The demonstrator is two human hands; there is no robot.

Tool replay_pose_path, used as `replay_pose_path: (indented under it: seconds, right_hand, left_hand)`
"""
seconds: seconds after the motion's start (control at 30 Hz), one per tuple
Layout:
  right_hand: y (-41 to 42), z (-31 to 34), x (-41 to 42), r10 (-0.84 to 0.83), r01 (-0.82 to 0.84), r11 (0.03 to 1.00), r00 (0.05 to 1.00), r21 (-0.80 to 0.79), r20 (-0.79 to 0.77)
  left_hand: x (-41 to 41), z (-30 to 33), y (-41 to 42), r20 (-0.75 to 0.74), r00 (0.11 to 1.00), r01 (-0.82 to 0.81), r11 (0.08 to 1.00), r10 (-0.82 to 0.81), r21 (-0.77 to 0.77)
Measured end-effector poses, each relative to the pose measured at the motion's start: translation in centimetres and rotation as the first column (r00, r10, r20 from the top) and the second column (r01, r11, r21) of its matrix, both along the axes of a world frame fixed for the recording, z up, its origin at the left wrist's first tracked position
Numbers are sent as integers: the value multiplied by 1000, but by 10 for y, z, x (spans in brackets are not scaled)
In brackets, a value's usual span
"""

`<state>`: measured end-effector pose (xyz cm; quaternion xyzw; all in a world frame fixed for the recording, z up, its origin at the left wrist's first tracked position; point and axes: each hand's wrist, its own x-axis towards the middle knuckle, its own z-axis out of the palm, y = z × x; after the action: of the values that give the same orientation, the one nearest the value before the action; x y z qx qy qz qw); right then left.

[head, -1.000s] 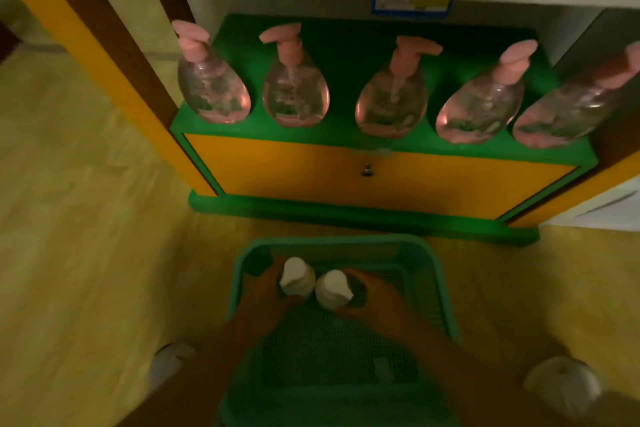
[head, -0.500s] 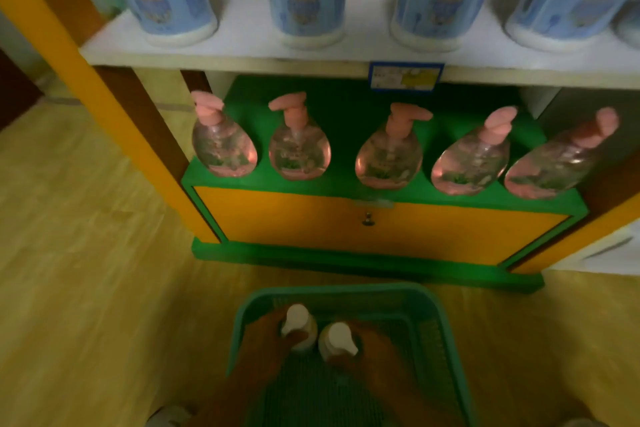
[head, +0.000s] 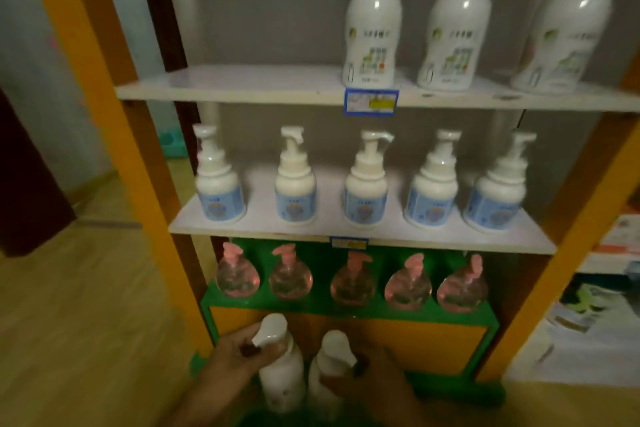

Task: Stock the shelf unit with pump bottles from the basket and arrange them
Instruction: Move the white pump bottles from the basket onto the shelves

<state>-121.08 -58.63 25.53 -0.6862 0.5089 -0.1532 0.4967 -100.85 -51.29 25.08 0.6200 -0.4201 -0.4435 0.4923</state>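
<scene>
Pump bottles, two white ones, held upright side by side low in the head view, in front of the shelf unit's [head: 450, 340] orange base. Left hand [head: 235, 357] wraps its fingers round the left bottle [head: 280, 374] just below the pump; right hand [head: 374, 388] grips the right bottle [head: 329, 374] likewise. Bottles nearly touching. Above: rows of pink bottles [head: 349, 284], blue-labelled white bottles [head: 365, 191] and tall white bottles [head: 372, 35].

A: How many are held?
B: Two plain white plastic pump bottles [head: 281, 371], one in each hand's fingers.
A: Beyond the fingers?
B: Five clear pink round pump bottles [head: 237, 274], five blue-labelled white pump bottles [head: 218, 180], three tall white bottles [head: 373, 28].
</scene>
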Motion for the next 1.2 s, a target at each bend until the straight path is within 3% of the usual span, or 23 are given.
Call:
replay_pose_path:
  seconds: [0.17,0.47,0.63,1.03,1.2]
  right_hand:
    - [-7,64,-15,61,-17,979,975,-201,215]
    - [-7,178,-19,142,69,938,819,-340,556]
    - [-24,228,-9,191,114,900,765,-422,615]
    - [-40,308,16,154,235,861,725,-451,671]
    - [-30,321,35,103,291,824,766,-486,634]
  left_hand:
    - [-7,91,-2,17,999,-33,988,36,-154]
    - [-30,195,-10,38,995,-70,923,91,-380]
    - [-24,238,-37,156,983,-13,893,92,-450]
    - [4,302,-51,30,985,-136,869,170,-476]
    - [21,314,-30,97,973,-136,857,211,-497]
